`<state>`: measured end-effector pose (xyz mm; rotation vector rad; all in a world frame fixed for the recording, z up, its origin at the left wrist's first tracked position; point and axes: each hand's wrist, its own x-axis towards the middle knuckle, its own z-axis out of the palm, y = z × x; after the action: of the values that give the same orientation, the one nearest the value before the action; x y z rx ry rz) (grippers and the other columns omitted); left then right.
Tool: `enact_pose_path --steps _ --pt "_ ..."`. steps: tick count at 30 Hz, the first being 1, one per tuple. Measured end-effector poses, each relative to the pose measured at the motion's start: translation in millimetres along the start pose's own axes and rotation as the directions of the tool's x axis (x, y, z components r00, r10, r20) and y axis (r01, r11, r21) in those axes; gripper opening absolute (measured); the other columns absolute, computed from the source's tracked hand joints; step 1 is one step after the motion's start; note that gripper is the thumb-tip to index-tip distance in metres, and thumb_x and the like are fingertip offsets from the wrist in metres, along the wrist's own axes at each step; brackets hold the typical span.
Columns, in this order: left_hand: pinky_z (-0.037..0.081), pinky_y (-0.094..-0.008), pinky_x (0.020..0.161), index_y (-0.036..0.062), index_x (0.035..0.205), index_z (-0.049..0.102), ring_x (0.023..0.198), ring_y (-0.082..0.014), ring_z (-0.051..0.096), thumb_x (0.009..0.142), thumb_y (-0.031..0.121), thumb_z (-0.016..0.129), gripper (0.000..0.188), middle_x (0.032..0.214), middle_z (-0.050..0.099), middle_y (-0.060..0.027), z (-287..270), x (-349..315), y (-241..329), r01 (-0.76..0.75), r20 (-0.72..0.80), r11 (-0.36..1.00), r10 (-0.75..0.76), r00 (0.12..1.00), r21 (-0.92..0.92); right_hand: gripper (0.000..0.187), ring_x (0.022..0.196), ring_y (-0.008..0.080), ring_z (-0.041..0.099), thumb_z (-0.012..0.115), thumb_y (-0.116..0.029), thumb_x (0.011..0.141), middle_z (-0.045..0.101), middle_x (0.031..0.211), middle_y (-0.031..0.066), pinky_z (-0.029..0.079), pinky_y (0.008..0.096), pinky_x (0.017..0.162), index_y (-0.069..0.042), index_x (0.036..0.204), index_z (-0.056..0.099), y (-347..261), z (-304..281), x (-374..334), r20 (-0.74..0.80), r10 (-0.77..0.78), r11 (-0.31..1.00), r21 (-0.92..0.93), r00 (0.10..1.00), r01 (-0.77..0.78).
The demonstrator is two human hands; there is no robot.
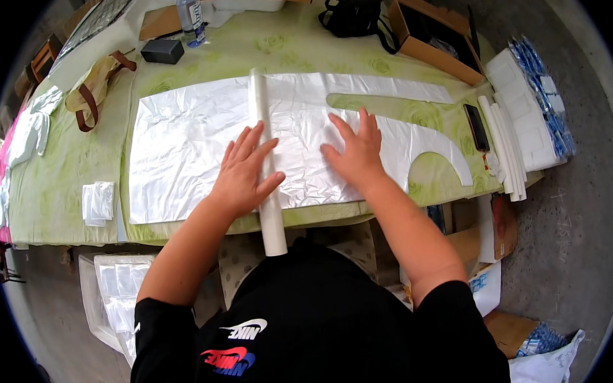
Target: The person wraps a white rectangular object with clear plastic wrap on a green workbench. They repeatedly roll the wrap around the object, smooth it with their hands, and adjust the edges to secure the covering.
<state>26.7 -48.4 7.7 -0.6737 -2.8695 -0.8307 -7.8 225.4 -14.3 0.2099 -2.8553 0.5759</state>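
A thin, crinkled white plastic sheet (185,150), cut like an apron with two strips and a curved notch at its right side, is spread on the table. Across it, from far to near, lies a long white tube (273,228), its near end jutting past the table edge. My left hand (243,173) rests on the tube and the sheet beside it, fingers spread. To the right of the tube, my right hand (356,150) is over the sheet with its fingers apart and nothing in them. Whether its palm presses the plastic is hidden.
Folded clear packets (99,203) lie at the left front. Farther back are a water bottle (191,17), a dark box (162,51), a black bag (354,9) and an open carton (434,33). White tubes (504,144) and a phone (477,128) line the right side.
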Motion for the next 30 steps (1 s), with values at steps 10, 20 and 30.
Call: enact_pose_path --steps 10,20,30 --pt "0.027 -0.0493 0.123 0.0094 0.159 0.03 0.153 -0.0399 0.024 0.08 0.026 0.08 0.095 0.169 0.018 -0.0187 3 -22 -11 0.086 -0.201 0.969 -0.134 0.97 -0.231 0.067 0.148 0.0368 0.034 0.072 -0.034 0.085 0.048 0.154 0.0097 0.022 0.0652 0.119 -0.007 0.144 0.054 -41 17 43 0.062 -0.251 0.966 0.078 0.966 0.246" --pt "0.025 -0.0514 0.121 0.0059 0.132 0.064 0.147 -0.0403 0.038 0.099 0.035 0.055 0.045 0.149 0.052 -0.0196 -33 -14 -22 -0.148 0.042 0.957 0.163 0.986 -0.25 0.025 0.129 0.0362 0.052 0.072 -0.012 0.082 0.061 0.125 0.0123 0.033 0.0603 0.114 -0.007 0.107 0.07 -120 20 -31 -0.141 -0.657 0.546 0.589 0.741 0.596" --pt "0.017 -0.0603 0.122 0.0159 0.132 0.066 0.154 -0.0392 0.023 0.099 0.045 0.054 0.046 0.154 0.049 -0.0099 -46 -42 -57 -0.145 -0.098 0.92 0.117 0.988 -0.363 0.023 0.109 0.0328 0.058 0.076 -0.018 0.082 0.066 0.12 0.0111 0.044 0.0473 0.098 -0.007 0.102 0.072 -162 23 -46 -0.044 -0.66 0.619 0.533 0.75 0.577"
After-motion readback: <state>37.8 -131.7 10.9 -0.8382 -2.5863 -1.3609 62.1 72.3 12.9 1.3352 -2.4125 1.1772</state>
